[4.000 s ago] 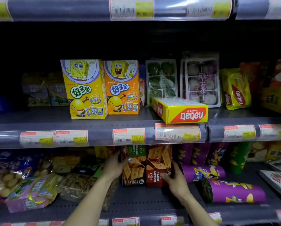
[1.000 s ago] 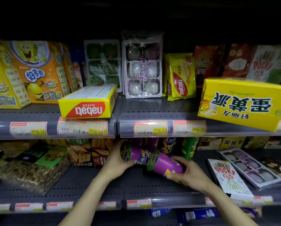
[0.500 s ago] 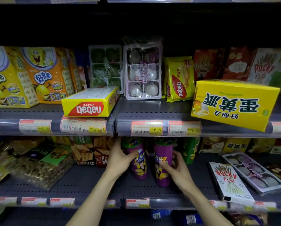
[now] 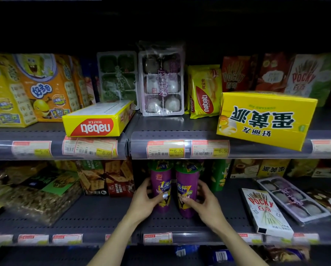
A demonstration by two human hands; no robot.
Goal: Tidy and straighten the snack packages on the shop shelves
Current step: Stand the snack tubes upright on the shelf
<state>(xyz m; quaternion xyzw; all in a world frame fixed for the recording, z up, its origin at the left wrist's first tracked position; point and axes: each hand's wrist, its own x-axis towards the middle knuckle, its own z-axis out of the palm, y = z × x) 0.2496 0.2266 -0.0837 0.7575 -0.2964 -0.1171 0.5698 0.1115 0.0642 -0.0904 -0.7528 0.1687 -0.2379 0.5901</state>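
Two purple snack cups with green lids stand upright side by side on the lower shelf (image 4: 103, 215). My left hand (image 4: 144, 201) wraps around the left purple cup (image 4: 160, 186). My right hand (image 4: 203, 202) grips the right purple cup (image 4: 186, 189) from its right side. The tops of both cups are partly hidden by the upper shelf's price rail (image 4: 166, 149).
A yellow Nabati box (image 4: 97, 120) lies flat and a large yellow pie box (image 4: 264, 120) hangs over the upper shelf's edge. Cracker boxes (image 4: 105, 178) stand left of the cups, a green cup (image 4: 219, 175) right. A white Pocky box (image 4: 264, 210) and mochi tray (image 4: 291, 200) lie flat.
One second ago the purple cups lay tilted on their sides in my hands. They now stand upright next to each other, and both hands stay on them.
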